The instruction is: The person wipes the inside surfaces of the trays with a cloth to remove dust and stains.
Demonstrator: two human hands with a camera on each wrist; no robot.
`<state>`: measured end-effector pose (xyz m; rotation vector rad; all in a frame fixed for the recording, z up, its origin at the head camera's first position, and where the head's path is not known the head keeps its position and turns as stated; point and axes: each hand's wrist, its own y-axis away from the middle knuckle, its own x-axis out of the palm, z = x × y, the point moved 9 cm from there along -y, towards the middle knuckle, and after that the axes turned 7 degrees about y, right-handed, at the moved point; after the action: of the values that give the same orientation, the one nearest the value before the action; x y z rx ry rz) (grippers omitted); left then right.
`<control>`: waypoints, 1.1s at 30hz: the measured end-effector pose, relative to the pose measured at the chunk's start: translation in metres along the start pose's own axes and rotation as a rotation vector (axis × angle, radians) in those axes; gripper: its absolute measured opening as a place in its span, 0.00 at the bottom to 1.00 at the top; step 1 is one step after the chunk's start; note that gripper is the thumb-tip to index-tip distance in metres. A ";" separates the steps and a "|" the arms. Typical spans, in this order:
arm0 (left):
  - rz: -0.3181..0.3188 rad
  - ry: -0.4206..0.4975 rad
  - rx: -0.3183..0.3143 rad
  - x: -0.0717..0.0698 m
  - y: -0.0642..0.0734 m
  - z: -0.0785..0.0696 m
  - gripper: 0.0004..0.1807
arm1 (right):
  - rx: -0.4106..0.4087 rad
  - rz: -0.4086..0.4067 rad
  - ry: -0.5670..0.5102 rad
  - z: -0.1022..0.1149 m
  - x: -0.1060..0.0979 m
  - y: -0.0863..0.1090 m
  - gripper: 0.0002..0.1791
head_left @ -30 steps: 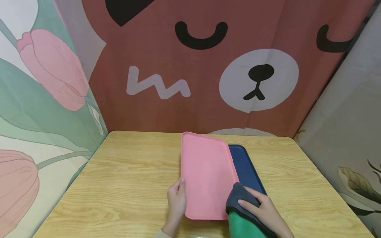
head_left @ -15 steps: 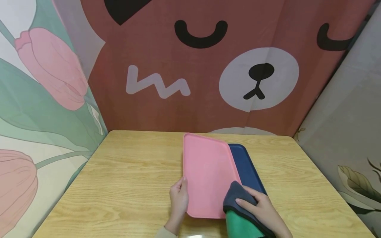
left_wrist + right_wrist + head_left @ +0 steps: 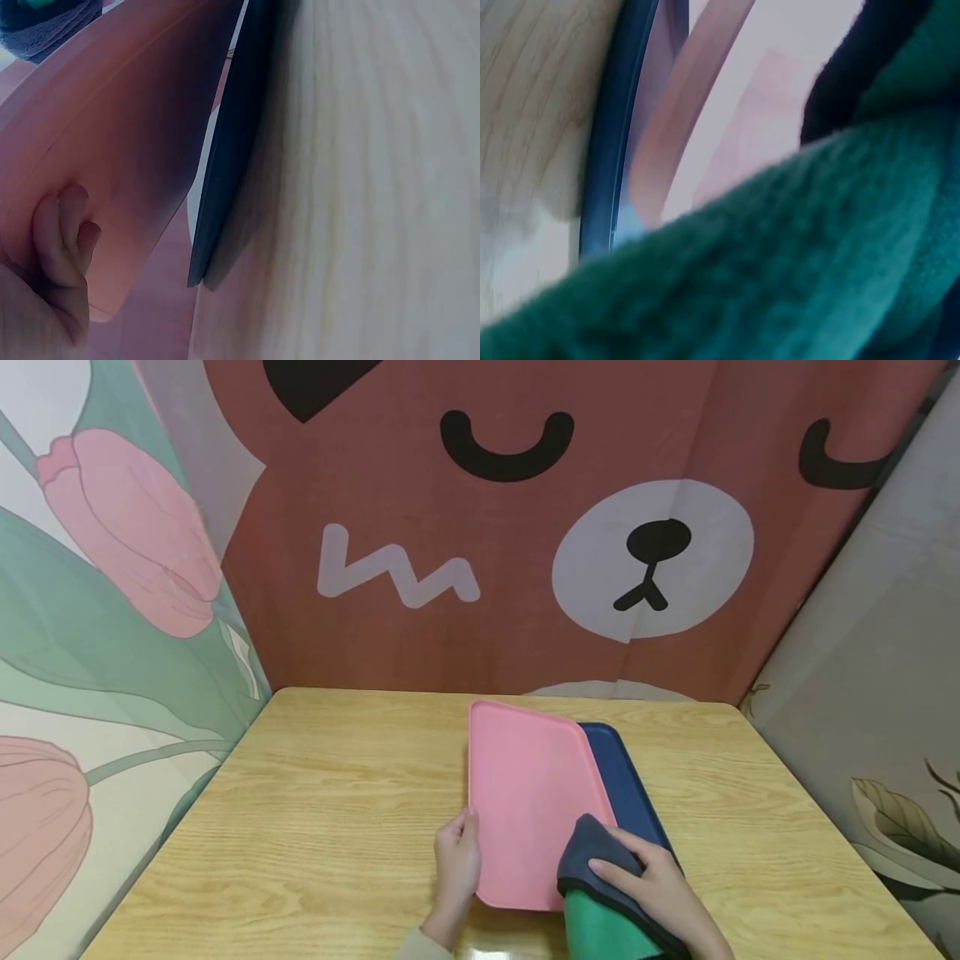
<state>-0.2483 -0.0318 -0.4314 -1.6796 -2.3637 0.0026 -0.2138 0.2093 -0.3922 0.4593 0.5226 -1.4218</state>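
My left hand (image 3: 457, 860) grips the left edge of a pink tray (image 3: 525, 793), thumb along the rim. In the left wrist view its fingers curl against the underside of the pink tray (image 3: 127, 150), which is tilted up off a navy blue tray (image 3: 232, 150). That blue tray (image 3: 626, 781) lies on the table, mostly hidden beneath the pink one. My right hand (image 3: 667, 889) holds a folded cloth, grey on one side and green on the other (image 3: 592, 852), against the pink tray's lower right part. Green cloth (image 3: 780, 247) fills much of the right wrist view, hiding that hand.
The wooden table (image 3: 337, 793) extends to both sides of the trays. Behind it hangs a brown curtain (image 3: 390, 643) with a bear face. Printed floral fabric (image 3: 135, 693) stands at the left, and a grey curtain (image 3: 862, 693) at the right.
My left hand and the pink tray have shifted slightly right, covering a bit more of the blue tray. My right hand has moved the cloth slightly left over the pink tray.
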 end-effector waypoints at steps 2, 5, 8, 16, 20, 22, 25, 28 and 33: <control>0.004 -0.002 -0.004 0.002 -0.001 0.002 0.14 | -0.005 0.003 0.004 0.001 0.000 0.000 0.26; 0.009 0.012 0.001 0.004 0.000 0.003 0.13 | -0.012 0.002 0.015 0.002 0.001 0.000 0.26; 0.011 0.016 0.001 0.005 -0.001 0.003 0.13 | -0.024 -0.001 0.025 0.004 0.001 -0.001 0.26; 0.022 0.029 -0.055 0.010 0.001 -0.008 0.15 | -0.034 0.008 0.022 0.005 0.002 -0.001 0.26; 0.023 0.016 -0.067 0.011 -0.001 0.000 0.18 | -0.028 0.009 0.024 0.005 0.002 -0.001 0.26; 0.027 0.005 -0.075 0.012 -0.002 0.007 0.19 | -0.027 0.010 0.023 0.005 0.002 -0.001 0.26; 0.030 0.007 -0.083 0.012 -0.002 0.013 0.16 | -0.033 0.014 0.031 0.006 0.003 -0.001 0.26; 0.038 0.011 -0.092 0.014 -0.003 0.016 0.15 | -0.042 0.018 0.031 0.007 0.004 -0.001 0.25; 0.055 0.026 -0.142 0.019 -0.008 0.020 0.19 | -0.049 0.032 0.016 0.009 0.006 -0.001 0.25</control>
<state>-0.2653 -0.0139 -0.4464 -1.7958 -2.3479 -0.1812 -0.2137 0.1993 -0.3882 0.4382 0.5600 -1.3724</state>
